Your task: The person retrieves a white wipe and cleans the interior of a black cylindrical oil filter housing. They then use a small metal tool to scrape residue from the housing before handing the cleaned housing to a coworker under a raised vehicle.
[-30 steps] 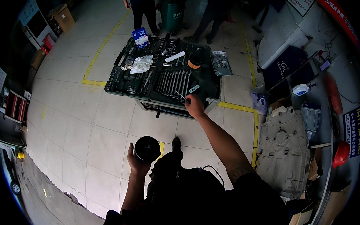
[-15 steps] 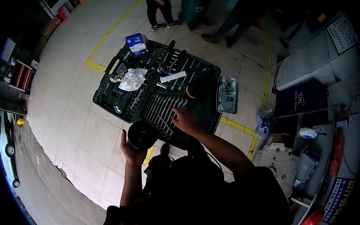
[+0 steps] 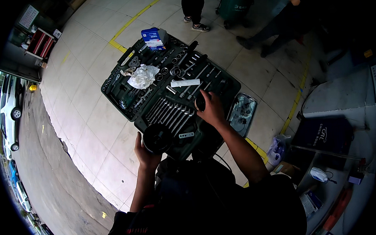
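Note:
My left hand [image 3: 148, 155] holds a black round cup-like part [image 3: 157, 138], its fingers along the left side and underneath. The part's dark hollow faces up. My right hand [image 3: 212, 110] is closed around a smaller dark round piece [image 3: 200, 101], over the right half of an open tool case [image 3: 233, 83]; its exact kind is hard to make out. Between my hands lies a row of combination wrenches [image 3: 168, 114]. A white tube-like strip [image 3: 185, 82] and a crumpled white cloth or paper [image 3: 143, 76] rest on the case.
A blue-and-white box [image 3: 154, 39] stands at the case's far edge. A metal tray [image 3: 242, 114] with dark residue sits on its right. Two people stand beyond, near a green bin [image 3: 237, 6]. Shelving and a dark blue box [image 3: 323, 134] are at right.
My right hand has moved from above the wrenches, away from me, and closed on the small dark round piece. My left hand still holds the black cup-like part. The view has shifted.

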The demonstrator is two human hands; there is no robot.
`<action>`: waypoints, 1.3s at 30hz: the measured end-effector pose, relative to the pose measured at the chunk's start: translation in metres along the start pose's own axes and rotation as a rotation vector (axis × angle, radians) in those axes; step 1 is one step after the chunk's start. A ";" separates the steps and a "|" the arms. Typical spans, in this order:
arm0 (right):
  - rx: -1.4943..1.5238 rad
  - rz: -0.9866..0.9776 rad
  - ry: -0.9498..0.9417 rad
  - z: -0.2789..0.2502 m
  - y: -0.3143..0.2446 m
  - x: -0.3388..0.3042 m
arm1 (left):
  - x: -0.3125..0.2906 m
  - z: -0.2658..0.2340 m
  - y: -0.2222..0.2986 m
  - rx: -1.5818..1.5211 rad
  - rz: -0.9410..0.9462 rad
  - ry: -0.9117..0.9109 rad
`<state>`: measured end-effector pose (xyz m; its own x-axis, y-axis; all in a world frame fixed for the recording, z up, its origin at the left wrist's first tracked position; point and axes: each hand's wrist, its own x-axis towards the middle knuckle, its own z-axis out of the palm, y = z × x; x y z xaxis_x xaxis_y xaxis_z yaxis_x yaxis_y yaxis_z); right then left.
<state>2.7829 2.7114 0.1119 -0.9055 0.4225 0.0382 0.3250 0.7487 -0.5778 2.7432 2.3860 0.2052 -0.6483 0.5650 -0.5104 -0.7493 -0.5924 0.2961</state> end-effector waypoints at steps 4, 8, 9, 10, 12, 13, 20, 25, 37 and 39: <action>0.430 0.100 0.010 -0.017 0.018 0.022 | -0.005 0.002 -0.009 0.016 0.060 0.057; 1.040 0.593 -0.174 -0.034 0.034 0.036 | -0.010 0.001 -0.014 -0.024 0.083 0.088; 0.984 0.544 -0.160 -0.035 0.036 0.037 | -0.011 0.000 -0.014 -0.051 0.070 0.017; 0.879 0.363 -0.057 -0.036 0.038 0.039 | -0.012 -0.001 -0.014 -0.039 0.093 0.092; 0.339 0.161 0.181 -0.035 0.039 0.043 | -0.014 -0.002 -0.014 -0.069 0.084 0.085; 0.134 0.123 0.213 -0.036 0.041 0.045 | -0.015 -0.003 -0.014 -0.058 0.105 0.087; -0.239 0.115 0.046 -0.033 0.031 0.060 | -0.014 -0.010 -0.013 -0.074 0.140 0.063; -0.231 -0.360 0.210 -0.025 0.004 0.040 | -0.016 -0.018 -0.009 -0.084 0.145 0.009; -0.512 -0.372 -0.183 0.047 0.002 0.003 | -0.017 -0.026 0.004 -0.094 0.131 0.095; -0.466 -0.379 -0.195 0.040 0.005 0.004 | -0.020 -0.029 0.007 -0.066 0.159 0.050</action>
<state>2.7701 2.6957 0.0764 -0.9999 0.0165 -0.0044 0.0170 0.9906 -0.1360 2.7549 2.3542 0.1934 -0.7494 0.4323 -0.5015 -0.6259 -0.7096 0.3236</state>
